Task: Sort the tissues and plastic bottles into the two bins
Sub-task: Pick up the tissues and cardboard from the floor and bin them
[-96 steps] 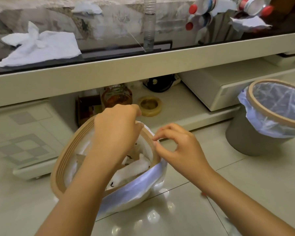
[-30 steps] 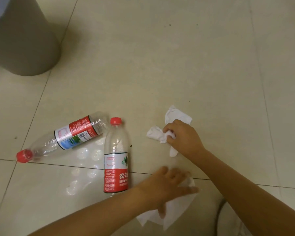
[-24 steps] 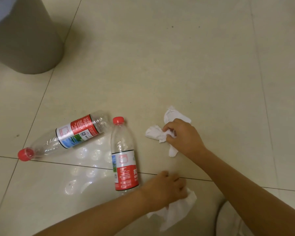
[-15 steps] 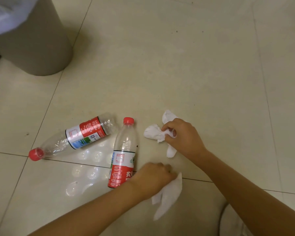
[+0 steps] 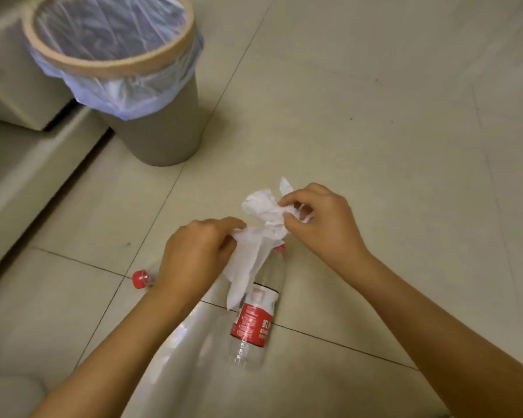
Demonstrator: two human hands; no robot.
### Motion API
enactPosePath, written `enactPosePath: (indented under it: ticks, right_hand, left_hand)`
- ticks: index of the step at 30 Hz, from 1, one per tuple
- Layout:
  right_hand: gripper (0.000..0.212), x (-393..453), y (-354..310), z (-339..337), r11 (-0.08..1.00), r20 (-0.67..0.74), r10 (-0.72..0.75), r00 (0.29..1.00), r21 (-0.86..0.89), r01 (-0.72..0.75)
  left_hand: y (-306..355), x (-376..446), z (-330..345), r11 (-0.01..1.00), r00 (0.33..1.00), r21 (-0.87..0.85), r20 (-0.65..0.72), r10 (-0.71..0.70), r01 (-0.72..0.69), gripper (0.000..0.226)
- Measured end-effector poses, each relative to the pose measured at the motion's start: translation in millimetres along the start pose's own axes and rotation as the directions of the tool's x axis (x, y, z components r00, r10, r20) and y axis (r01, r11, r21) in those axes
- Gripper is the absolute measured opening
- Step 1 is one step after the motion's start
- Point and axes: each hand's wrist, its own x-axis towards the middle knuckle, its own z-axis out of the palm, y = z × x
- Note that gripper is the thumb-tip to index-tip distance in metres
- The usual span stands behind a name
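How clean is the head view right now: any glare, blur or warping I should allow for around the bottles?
Head view: soft overall, with the tissues washed out and near featureless; pale glare patches lie on the glossy tile beside the red-label bottle; wide-angle warping bows the tile seams and tilts the lined bin; the second bottle's red cap shows, its body hidden behind the left hand.

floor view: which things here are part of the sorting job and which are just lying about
Job:
- crumpled white tissues, held in left hand and right hand
- clear plastic bottle with red label
- second bottle, only red cap showing
- grey bin with plastic liner

Lying about:
- pale cabinet base
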Motion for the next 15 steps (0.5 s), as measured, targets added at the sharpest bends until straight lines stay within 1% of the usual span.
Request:
enactPosePath:
  ticks: [3,7,9,12,15]
  right_hand:
    - [0.021,15,-34,1,0.996,-0.015,-0.079,0.997,0.034,0.079]
    - [0.022,33,-89,17,0.978,0.012,-0.189,0.982,0.091,0.187]
    - [0.021,37,-119,30,0.961,0.041,-0.249,0.968,0.134,0.241]
    - [0.02,38,-168,52,0.919,0.089,-0.361,0.928,0.204,0.338]
    - [0.02,30,-220,73,0.865,0.138,-0.465,0.875,0.281,0.416]
  left_hand:
    - [-14,-11,-44,0.992,0.983,0.043,-0.148,-0.109,0.117,0.028]
    - [-31,-34,-102,0.962,0.949,0.09,-0.208,-0.237,0.259,0.029]
    - [-39,-51,-128,0.948,0.925,0.089,-0.264,-0.273,0.306,0.031]
    - [-47,-81,-166,0.909,0.873,0.118,-0.35,-0.339,0.4,0.031]
    - [-56,-118,-202,0.829,0.804,0.17,-0.408,-0.433,0.533,0.031]
